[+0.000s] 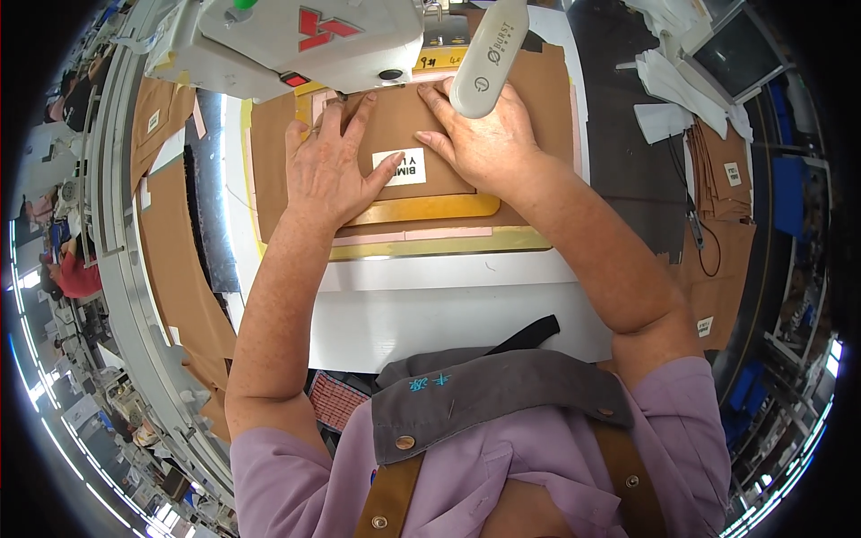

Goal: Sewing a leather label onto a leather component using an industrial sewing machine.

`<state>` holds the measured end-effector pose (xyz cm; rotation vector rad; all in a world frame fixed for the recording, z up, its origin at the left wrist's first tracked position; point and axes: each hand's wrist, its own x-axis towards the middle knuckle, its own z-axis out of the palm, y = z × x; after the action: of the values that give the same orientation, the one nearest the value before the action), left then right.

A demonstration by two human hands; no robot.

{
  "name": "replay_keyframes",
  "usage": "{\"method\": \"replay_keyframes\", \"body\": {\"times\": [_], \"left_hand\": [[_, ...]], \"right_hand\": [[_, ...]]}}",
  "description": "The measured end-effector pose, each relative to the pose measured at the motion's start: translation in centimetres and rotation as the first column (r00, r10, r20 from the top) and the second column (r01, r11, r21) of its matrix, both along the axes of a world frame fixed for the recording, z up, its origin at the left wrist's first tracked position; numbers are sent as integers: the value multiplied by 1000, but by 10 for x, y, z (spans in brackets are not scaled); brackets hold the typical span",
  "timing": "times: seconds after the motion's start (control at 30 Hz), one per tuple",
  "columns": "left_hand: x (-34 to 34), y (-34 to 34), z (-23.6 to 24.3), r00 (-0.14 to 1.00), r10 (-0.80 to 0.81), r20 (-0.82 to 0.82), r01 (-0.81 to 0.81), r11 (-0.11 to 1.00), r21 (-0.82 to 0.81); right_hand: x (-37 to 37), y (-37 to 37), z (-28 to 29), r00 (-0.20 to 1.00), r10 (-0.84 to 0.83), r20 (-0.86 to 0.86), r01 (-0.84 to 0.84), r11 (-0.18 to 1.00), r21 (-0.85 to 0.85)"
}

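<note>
A brown fabric piece (392, 117) lies flat inside a yellow frame (430, 210), over a larger brown piece (549, 117). My left hand (330, 170) rests on it with fingers spread, its thumb touching a white paper label (413, 169) with dark print. To the right of the label, my right hand (491, 139) presses on the fabric, fingers stretched toward the far edge. Part of that hand is covered by a pale wand-shaped device (489, 63). A white sewing machine head (269, 45) stands just beyond my left fingertips, partly above the work.
Brown fabric pieces lie at the left (179, 255), and a labelled stack of brown pieces (719, 179) sits at the right. Beside that stack runs a black cable (717, 255). A monitor (737, 54) and crumpled white sheets (668, 85) are at the far right.
</note>
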<state>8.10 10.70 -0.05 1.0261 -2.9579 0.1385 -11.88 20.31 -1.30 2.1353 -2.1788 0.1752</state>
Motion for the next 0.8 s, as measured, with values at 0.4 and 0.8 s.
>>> {"method": "replay_keyframes", "body": {"times": [0.4,0.8], "left_hand": [[12,-9,-7,998,-8,-60,-3,985,-173],[24,-15,7,994,81,73,-72,991,-114]], "right_hand": [[4,1,-19,993,73,89,-53,977,-206],[18,-5,-15,979,63,191,-13,967,-253]]}}
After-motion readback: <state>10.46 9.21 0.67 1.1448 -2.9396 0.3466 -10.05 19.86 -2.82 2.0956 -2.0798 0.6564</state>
